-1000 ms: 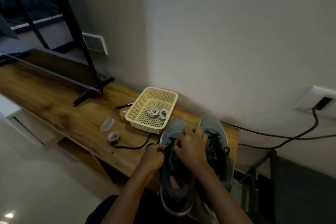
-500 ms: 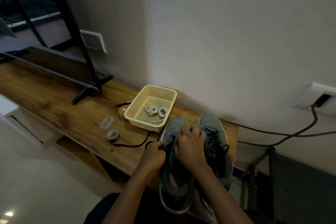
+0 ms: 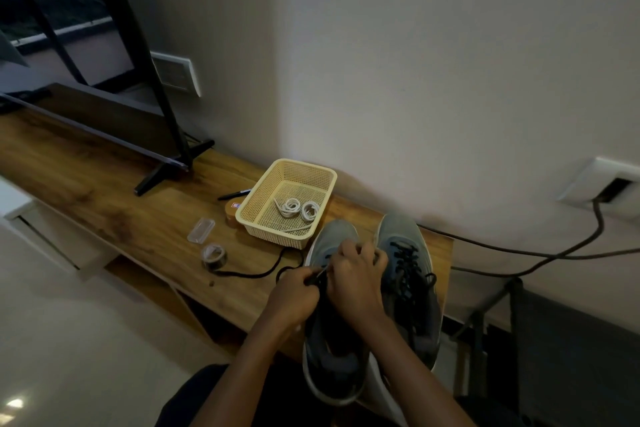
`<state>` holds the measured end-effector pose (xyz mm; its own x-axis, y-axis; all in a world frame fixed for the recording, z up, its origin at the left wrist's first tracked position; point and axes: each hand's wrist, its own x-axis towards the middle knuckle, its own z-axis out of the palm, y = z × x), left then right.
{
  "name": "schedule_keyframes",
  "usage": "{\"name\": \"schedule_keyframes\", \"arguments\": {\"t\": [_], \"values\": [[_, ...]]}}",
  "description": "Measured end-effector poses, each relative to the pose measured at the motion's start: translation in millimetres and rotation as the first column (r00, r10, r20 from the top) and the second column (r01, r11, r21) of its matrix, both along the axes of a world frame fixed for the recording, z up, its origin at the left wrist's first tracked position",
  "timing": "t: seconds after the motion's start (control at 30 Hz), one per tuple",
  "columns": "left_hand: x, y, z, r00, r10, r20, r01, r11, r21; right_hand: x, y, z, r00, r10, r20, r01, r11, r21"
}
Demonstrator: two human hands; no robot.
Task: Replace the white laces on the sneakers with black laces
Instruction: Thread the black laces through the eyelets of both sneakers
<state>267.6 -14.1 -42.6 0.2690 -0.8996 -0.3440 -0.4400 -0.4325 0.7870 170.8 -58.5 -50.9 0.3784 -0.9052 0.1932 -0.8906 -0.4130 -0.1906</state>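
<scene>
From the head camera, you are in the middle of threading the black lace (image 3: 256, 274) into the sneaker by the basket (image 3: 333, 240). The laced sneaker (image 3: 408, 263) next to it already has a black lace crossing up its front, so I think that one is done. The white laces (image 3: 298, 210) lie rolled up in the yellow basket (image 3: 243, 216), so the old ones are out.

Your left hand (image 3: 296, 292) is in a loose fist at the side of the sneaker. Its thumb and finger pinch the black lace close to the tip. The rest of that lace trails away across the wooden table (image 3: 104, 191), past the tape roll (image 3: 214, 255).

Your right hand (image 3: 356, 276) sits on top of the sneaker with its fingers curled down over the lace holes. It looks like it grips the shoe there to hold it steady. Your hand hides whether it pinches some lace too.

Next, I think you need to poke the tip into the next hole and pull it through. The room is dim and the lace is dark, so finding the hole may be hard. Keep the shoe held down, and pull the loose lace in slowly so it does not drag the tape roll.
</scene>
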Motion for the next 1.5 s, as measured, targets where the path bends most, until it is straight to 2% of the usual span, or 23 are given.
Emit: {"name": "schedule_keyframes", "arguments": {"t": [0.1, 0.17, 0.23, 0.33, 0.4, 0.5, 0.63, 0.73, 0.87, 0.93, 1.0, 1.1, 1.17, 1.27, 1.33, 1.4, 1.47, 1.5], "values": [[1, 0, 1, 1.0, 0.017, -0.017, -0.017, 1.0, 0.002, -3, -1, -1, 0.998, 0.006, 0.064, -0.009, 0.999, 0.051], [2, -1, 2, 0.993, 0.082, -0.079, -0.085, 0.996, -0.026, -9, -7, 4, 0.996, -0.02, 0.087, 0.011, 0.994, 0.105], [5, -2, 0, 0.982, 0.16, -0.099, -0.167, 0.983, -0.072, -19, -11, 12, 0.977, -0.102, 0.188, 0.074, 0.986, 0.15], [12, -6, -2, 0.986, 0.156, 0.064, -0.144, 0.977, -0.158, -35, -15, 26, 0.928, -0.253, 0.275, 0.207, 0.961, 0.184], [14, -10, -3, 0.986, 0.074, 0.147, -0.049, 0.984, -0.17, -42, -11, 28, 0.926, -0.274, 0.261, 0.242, 0.959, 0.15], [12, -17, -3, 0.974, -0.067, 0.215, 0.09, 0.991, -0.1, -43, 3, 29, 0.961, -0.226, 0.157, 0.217, 0.973, 0.076], [8, -24, -9, 0.974, -0.029, 0.225, 0.041, 0.998, -0.048, -39, 15, 27, 0.984, -0.177, 0.002, 0.177, 0.981, 0.081], [8, -25, -10, 0.986, -0.01, 0.168, 0.014, 1.0, -0.026, -39, 15, 26, 0.981, -0.186, -0.054, 0.191, 0.974, 0.123], [9, -26, -9, 0.997, 0.004, 0.077, -0.003, 1.0, -0.007, -40, 15, 27, 0.98, -0.191, -0.056, 0.197, 0.971, 0.137], [9, -28, -9, 0.997, 0.058, 0.051, -0.059, 0.998, 0.018, -40, 15, 28, 0.98, -0.19, -0.064, 0.197, 0.971, 0.133], [9, -29, -8, 0.984, 0.171, -0.047, -0.169, 0.985, 0.04, -41, 15, 29, 0.98, -0.185, -0.07, 0.193, 0.972, 0.136], [11, -31, -6, 0.874, 0.383, -0.3, -0.381, 0.922, 0.068, -43, 14, 30, 0.982, -0.175, -0.078, 0.185, 0.972, 0.147], [14, -31, -4, 0.803, 0.488, -0.341, -0.495, 0.866, 0.073, -44, 14, 30, 0.981, -0.176, -0.078, 0.186, 0.971, 0.153], [15, -30, 0, 0.759, 0.542, -0.361, -0.6, 0.797, -0.064, -44, 14, 30, 0.982, -0.175, -0.078, 0.185, 0.971, 0.15], [15, -26, 1, 0.83, 0.486, -0.274, -0.54, 0.823, -0.176, -43, 15, 31, 0.981, -0.175, -0.081, 0.185, 0.972, 0.144], [18, -25, -7, 0.943, 0.332, 0.017, -0.314, 0.908, -0.278, -42, 15, 31, 0.982, -0.174, -0.073, 0.183, 0.972, 0.147], [20, -24, -14, 0.93, 0.216, 0.298, -0.132, 0.951, -0.279, -42, 15, 31, 0.983, -0.17, -0.072, 0.179, 0.973, 0.147], [20, -25, -16, 0.917, 0.184, 0.355, -0.095, 0.962, -0.256, -41, 15, 31, 0.983, -0.168, -0.074, 0.178, 0.973, 0.148]]}}
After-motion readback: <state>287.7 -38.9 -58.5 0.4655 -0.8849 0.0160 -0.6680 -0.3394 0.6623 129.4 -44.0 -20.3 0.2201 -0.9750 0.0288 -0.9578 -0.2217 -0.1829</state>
